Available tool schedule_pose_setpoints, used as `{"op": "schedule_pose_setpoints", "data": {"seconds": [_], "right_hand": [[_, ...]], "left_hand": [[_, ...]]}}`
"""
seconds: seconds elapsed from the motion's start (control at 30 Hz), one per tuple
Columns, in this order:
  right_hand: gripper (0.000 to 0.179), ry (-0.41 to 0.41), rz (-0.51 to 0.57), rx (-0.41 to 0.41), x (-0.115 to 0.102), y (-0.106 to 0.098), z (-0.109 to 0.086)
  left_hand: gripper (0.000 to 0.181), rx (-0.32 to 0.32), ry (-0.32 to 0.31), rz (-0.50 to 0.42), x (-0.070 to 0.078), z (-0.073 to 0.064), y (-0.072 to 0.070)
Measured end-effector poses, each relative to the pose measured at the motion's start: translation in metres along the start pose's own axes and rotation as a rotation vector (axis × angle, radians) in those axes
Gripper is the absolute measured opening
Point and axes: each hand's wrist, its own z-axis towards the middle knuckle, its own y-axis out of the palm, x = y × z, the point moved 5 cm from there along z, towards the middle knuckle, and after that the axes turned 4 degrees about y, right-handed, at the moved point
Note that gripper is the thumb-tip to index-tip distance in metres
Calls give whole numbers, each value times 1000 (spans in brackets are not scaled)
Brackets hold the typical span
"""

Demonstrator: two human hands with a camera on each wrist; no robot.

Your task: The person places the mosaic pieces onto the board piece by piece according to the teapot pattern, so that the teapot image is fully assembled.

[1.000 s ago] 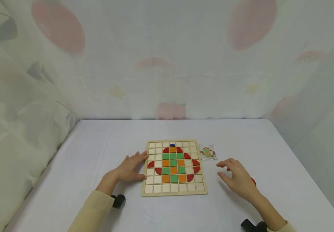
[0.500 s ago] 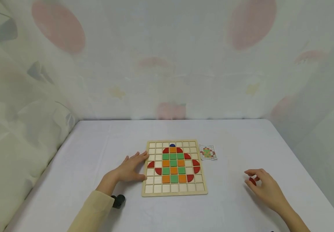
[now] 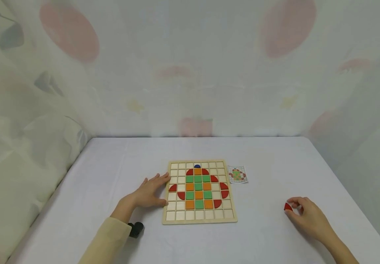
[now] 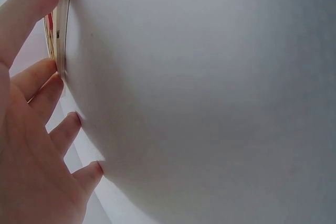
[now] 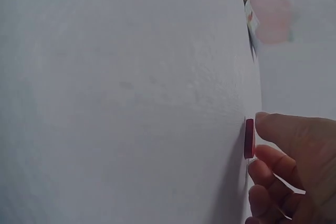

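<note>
A wooden grid board [image 3: 200, 222] lies on the white table, filled in part with green and orange squares, red quarter-round tiles and one blue half-round tile [image 3: 197, 166]. My left hand [image 3: 151, 191] rests with fingers spread at the board's left edge, thumb and index finger touching the frame; in the left wrist view its fingers [image 4: 44, 90] reach along that edge. Out to the right, my right hand [image 3: 309, 216] has thumb and fingertips around a small red quarter-round tile [image 3: 288, 206]. The right wrist view shows this red tile [image 5: 249, 138] close to the tabletop, at the thumb and index fingertips.
A small printed card [image 3: 237, 174] with a coloured grid picture lies just right of the board. Behind the table [image 3: 127, 154] hangs a pale patterned curtain [image 3: 190, 73], which also closes off the sides. A black wrist camera [image 3: 136, 229] sits at my left sleeve.
My right hand has moved right, from beside the card to the red tile, and its fingertips have closed around it. My left hand has stayed at the board's edge.
</note>
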Motion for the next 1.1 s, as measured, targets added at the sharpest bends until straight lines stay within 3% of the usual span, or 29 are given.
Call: {"op": "schedule_pose_setpoints", "data": {"seconds": [0.3, 0.57, 0.77, 1.1], "right_hand": [[25, -29, -21, -36, 3, 7, 4], [22, -78, -46, -3, 2, 8, 6], [22, -61, -70, -6, 2, 8, 6], [22, -33, -46, -79, -6, 9, 9]], "left_hand": [[84, -3, -9, -5, 1, 0, 1], [83, -1, -5, 0, 1, -1, 0], [83, -1, -11, -8, 1, -1, 0], [84, 0, -15, 0, -1, -1, 1]]}}
